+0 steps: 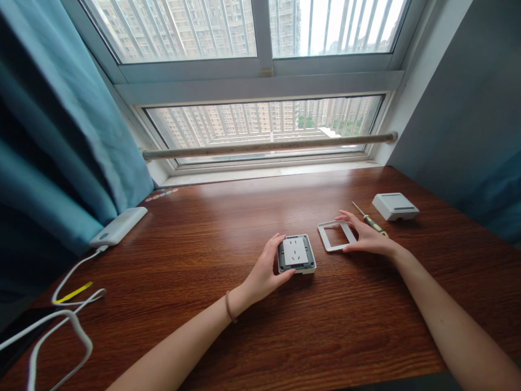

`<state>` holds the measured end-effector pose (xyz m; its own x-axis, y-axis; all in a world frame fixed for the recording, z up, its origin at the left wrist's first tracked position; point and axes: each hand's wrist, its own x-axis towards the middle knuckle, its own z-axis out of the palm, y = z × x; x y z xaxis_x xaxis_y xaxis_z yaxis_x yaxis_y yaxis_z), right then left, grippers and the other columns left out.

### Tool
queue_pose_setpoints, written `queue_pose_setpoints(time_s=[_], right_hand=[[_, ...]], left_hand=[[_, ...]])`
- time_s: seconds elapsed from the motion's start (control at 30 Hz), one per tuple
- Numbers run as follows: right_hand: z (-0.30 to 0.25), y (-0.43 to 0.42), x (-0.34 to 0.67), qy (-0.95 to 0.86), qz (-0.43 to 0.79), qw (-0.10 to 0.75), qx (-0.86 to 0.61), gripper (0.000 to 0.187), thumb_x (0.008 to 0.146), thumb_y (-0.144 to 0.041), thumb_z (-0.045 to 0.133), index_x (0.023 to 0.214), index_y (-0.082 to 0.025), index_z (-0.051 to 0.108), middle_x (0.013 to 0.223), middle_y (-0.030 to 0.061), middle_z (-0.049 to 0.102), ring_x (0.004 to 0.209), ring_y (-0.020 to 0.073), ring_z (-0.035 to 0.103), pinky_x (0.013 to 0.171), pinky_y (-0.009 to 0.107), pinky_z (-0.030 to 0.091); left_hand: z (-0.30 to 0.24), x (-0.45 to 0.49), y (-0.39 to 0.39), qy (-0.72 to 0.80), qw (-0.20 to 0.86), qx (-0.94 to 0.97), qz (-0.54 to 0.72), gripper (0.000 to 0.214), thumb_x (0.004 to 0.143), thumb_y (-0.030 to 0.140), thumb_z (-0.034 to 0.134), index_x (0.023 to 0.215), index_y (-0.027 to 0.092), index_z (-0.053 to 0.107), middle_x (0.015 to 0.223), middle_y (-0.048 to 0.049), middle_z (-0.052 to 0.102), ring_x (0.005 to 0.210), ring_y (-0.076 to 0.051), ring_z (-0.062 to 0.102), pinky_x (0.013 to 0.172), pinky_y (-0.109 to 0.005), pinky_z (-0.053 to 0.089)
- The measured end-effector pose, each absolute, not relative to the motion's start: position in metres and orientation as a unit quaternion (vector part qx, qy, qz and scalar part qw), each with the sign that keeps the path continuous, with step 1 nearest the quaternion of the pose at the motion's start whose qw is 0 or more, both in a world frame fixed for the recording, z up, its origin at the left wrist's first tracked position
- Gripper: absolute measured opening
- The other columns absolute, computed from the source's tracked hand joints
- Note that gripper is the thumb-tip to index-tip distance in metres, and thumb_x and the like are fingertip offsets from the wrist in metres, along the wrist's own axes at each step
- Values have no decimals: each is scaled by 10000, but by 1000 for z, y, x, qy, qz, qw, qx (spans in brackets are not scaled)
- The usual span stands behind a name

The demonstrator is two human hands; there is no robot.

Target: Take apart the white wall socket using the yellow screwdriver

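On the wooden table, my left hand (266, 269) grips a wall socket (296, 252) by its left side, thumb at the near edge and fingers at the far corner. The socket lies face up, its grey inner frame and several slots showing. To the right, my right hand (366, 234) has its thumb and fingers around the right side of a white square cover frame (326, 237). This frame lies apart from the socket and is open in the middle. Just beyond the right hand is a screwdriver (372, 222), its handle end partly behind the hand.
A white box-shaped switch or socket unit (395, 206) sits at the right rear of the table (228, 217). At the left lie a white power bank-like device (120, 225), its looping white cable (77, 320) and a yellow strip (74, 292). A blue curtain (97, 141) hangs beside them.
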<state>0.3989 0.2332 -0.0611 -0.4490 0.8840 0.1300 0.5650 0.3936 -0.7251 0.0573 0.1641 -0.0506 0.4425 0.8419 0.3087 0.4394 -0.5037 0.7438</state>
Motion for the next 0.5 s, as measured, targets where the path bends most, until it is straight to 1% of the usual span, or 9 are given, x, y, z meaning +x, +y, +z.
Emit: queue_pose_setpoints(time_s=[0.17,0.3,0.4,0.5], right_hand=[[-57,230,398,-797,296,227,-474,1042,603,-358,755,1410,-276,100,1336,91,427,1177,286,464,1002,452,353],[-58,230,399,-797,296,223,-477,1036,614,-352,743,1413,-277,89,1348,84,418,1182,276,461,1006,434,349],[-59,231,400,-797,297,218,-479,1037,612,-350,738,1416,-274,88,1351,75,421,1212,271,436,1037,426,312],[-59,232,401,-796,297,205,-485,1019,604,-354,734,1412,-267,121,1368,75,405,1241,278,406,1064,419,273]], left_hand=[[-50,58,164,397,299,797,343,686,744,276,640,1334,226,292,1401,-128,334,1329,-283,271,1098,-489,238],[-50,58,164,395,295,799,345,675,747,266,636,1330,219,299,1395,-134,339,1331,-286,266,1098,-488,240],[-50,58,164,395,293,800,343,677,748,259,635,1333,215,296,1400,-137,332,1331,-290,262,1097,-493,238],[-50,58,164,396,292,801,341,682,749,260,635,1338,217,292,1405,-131,329,1335,-283,256,1103,-484,231]])
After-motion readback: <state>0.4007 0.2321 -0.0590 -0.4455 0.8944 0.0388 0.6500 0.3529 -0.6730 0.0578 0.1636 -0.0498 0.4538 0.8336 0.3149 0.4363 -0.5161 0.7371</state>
